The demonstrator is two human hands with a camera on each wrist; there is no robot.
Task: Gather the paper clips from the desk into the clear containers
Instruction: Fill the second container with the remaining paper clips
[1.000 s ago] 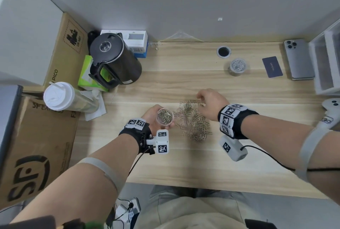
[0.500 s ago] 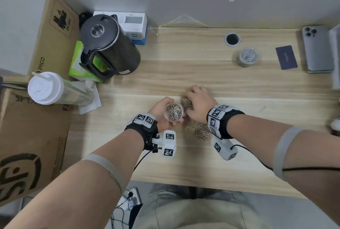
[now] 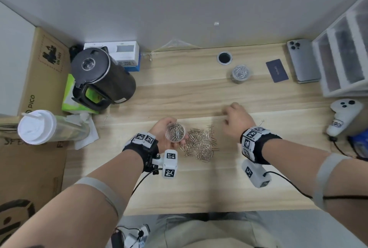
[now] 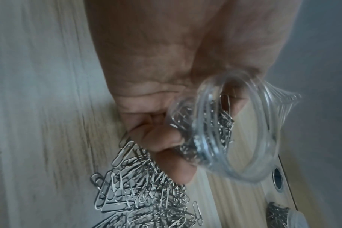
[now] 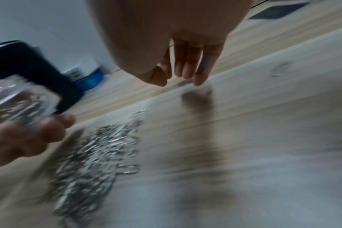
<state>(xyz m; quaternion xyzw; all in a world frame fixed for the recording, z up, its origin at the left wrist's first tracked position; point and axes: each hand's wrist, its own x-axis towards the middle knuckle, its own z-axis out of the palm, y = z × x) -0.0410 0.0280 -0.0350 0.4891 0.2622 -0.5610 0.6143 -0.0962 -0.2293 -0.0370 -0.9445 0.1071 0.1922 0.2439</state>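
Note:
My left hand (image 3: pixel 166 135) grips a small clear container (image 3: pixel 175 132) (image 4: pixel 230 131) partly filled with paper clips, held just above the desk beside the pile. The pile of silver paper clips (image 3: pixel 200 144) (image 4: pixel 146 195) (image 5: pixel 92 152) lies on the wooden desk right of that hand. My right hand (image 3: pixel 236 120) (image 5: pixel 184 77) hovers right of the pile with relaxed, straight fingers and holds nothing. A single stray clip (image 3: pixel 262 122) lies just right of it. A second clear container (image 3: pixel 241 73) full of clips stands at the back of the desk.
A black kettle (image 3: pixel 99 78), a green box and a lidded cup (image 3: pixel 37 126) stand at the left. A card (image 3: pixel 277 70), phone (image 3: pixel 302 60), white drawer unit (image 3: pixel 346 52) and white controller (image 3: pixel 345 116) sit at the right. A cable hole (image 3: pixel 224 57) is at the back.
My right hand has left the container's mouth and swung right, past the pile toward the stray clip. The left hand still holds the container in the same spot.

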